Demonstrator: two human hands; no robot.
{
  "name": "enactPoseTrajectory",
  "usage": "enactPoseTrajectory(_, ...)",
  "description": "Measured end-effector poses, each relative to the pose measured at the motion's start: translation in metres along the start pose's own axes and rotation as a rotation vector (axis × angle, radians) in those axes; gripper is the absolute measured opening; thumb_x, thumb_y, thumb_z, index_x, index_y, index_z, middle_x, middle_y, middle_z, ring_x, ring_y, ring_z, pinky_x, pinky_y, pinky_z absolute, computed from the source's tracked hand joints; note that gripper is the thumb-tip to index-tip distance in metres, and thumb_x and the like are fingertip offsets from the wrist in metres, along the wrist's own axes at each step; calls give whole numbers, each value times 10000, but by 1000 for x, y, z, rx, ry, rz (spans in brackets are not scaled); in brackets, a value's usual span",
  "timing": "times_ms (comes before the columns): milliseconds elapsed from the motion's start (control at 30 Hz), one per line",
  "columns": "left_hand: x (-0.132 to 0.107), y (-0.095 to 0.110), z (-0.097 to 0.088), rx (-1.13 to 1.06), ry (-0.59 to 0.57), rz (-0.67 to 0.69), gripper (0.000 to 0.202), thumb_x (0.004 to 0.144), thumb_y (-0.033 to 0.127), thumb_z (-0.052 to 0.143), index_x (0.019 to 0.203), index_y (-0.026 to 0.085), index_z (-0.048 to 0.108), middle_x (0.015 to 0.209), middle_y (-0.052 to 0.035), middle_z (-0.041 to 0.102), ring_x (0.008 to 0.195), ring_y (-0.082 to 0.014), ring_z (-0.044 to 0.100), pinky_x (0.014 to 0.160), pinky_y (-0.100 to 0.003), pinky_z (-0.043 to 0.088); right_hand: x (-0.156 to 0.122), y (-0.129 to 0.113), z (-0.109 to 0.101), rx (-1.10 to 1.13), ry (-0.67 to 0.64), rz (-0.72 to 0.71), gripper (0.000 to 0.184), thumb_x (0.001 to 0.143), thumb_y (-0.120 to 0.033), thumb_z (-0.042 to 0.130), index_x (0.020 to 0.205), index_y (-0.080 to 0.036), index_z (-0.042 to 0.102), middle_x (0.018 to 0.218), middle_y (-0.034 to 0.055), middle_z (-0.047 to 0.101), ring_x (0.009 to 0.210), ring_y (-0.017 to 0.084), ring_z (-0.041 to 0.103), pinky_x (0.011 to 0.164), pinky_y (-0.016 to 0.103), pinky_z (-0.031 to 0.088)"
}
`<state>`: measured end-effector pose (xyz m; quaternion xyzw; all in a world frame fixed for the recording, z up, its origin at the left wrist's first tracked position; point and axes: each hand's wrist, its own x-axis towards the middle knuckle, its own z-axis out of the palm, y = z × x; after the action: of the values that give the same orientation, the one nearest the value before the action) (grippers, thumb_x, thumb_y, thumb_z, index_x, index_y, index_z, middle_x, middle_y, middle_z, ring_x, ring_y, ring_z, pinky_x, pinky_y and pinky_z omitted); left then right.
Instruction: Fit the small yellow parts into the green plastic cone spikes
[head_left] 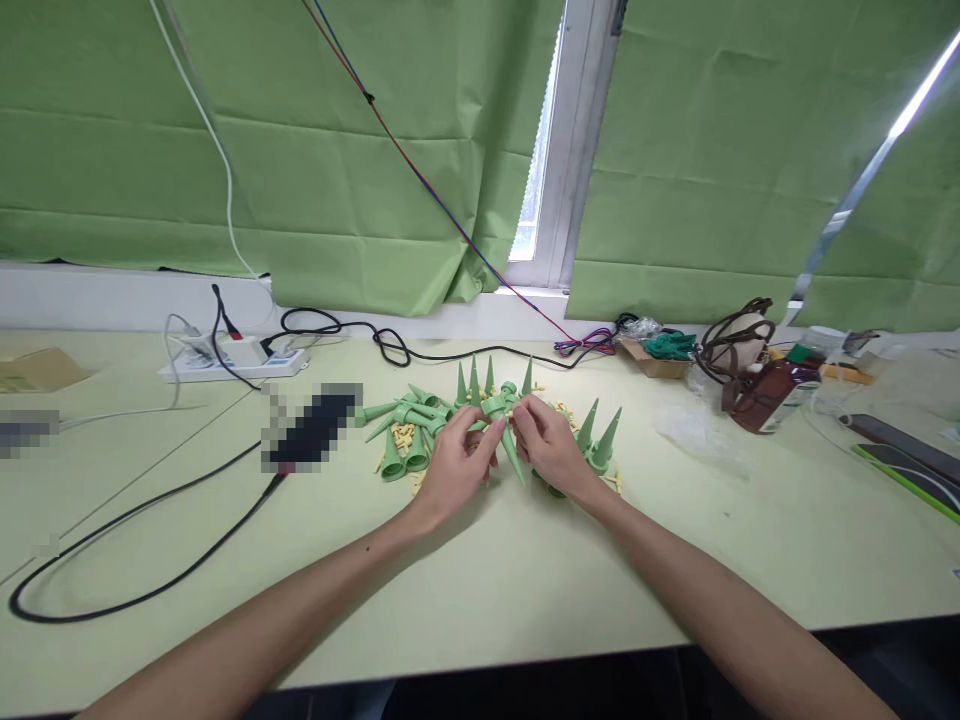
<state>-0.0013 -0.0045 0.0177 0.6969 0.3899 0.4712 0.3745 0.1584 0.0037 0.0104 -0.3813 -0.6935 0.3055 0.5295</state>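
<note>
A green plastic watering spike (pixel 512 457) is held up in front of me, its pointed end slanting down to the right. My left hand (pixel 456 458) is closed round it near the wide collar. The fingers of my right hand (pixel 553 446) are pinched together against the collar's side, where a small yellow plastic piece (pixel 511 414) just shows. Around and behind my hands lie several more green spikes (pixel 393 458), some standing point up, others on their sides. Small yellow pieces (pixel 403 437) are scattered among them.
A phone-like dark blurred device (pixel 313 430) with a black cable lies left. Behind it sits a power strip (pixel 234 362). On the right are a dark red bottle (pixel 776 395), clear plastic wrap (pixel 701 435) and a small cardboard box (pixel 651 362). Green curtains hang behind the table.
</note>
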Motion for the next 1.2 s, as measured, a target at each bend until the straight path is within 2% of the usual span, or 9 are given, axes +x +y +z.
enactPoseTrajectory(300,1,-3,1,103,51,64,277,917,442,571,854,194,464,871,12,432,553,-71,544,473,-213,406,0,2,0,-48,9,-3,372,1021,-484,367,758,-226,418,585,-54,412,504,113,414,531,257,339)
enactPoseTrajectory(433,2,-9,1,165,74,124,226,919,408,580,928,193,511,923,-3,464,574,-66,514,488,-208,416,0,3,-1,-74,14,-13,387,1023,-473,365,729,-224,409,567,-52,415,509,116,412,537,257,337)
enactPoseTrajectory(633,2,-14,2,205,84,234,191,895,286,622,1056,209,552,1012,-27,522,650,-81,552,536,-202,464,1,4,0,-91,23,-31,423,1019,-455,376,667,-220,393,515,-53,395,486,115,393,525,259,318)
enactPoseTrajectory(967,-1,-12,1,208,72,305,106,886,198,597,989,209,577,1019,-22,514,617,-59,537,520,-191,470,1,-2,-1,-166,18,-65,478,1005,-399,392,564,-214,378,472,-38,414,474,116,398,535,272,316)
enactPoseTrajectory(1200,-1,-11,1,238,74,339,164,832,99,551,959,201,567,1034,-30,520,648,-71,546,537,-198,478,1,-3,0,-176,15,-55,488,998,-391,403,544,-213,376,458,-39,421,461,111,397,526,271,311)
